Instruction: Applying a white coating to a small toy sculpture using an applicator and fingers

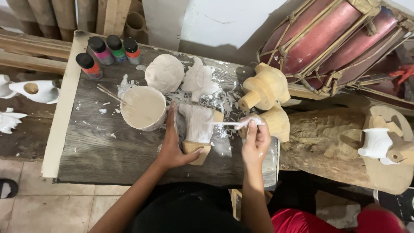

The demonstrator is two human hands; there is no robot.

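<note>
My left hand (174, 144) holds a small carved wooden figure (197, 129) on the dark board (99, 146), thumb under its bare wooden base. The figure's upper part is coated white. My right hand (255, 140) grips a thin paintbrush (228, 124), its tip touching the figure's white side. A round bowl of pale cream paint (143, 108) stands just left of my left hand, with thin sticks (110, 93) resting at its rim.
Several small paint bottles (108, 51) with black caps stand at the board's far left. Two white-coated carvings (181, 75) lie behind the bowl. Bare wooden carvings (265, 92) sit to the right, a red drum (327, 34) behind them. White figures (36, 90) rest at left.
</note>
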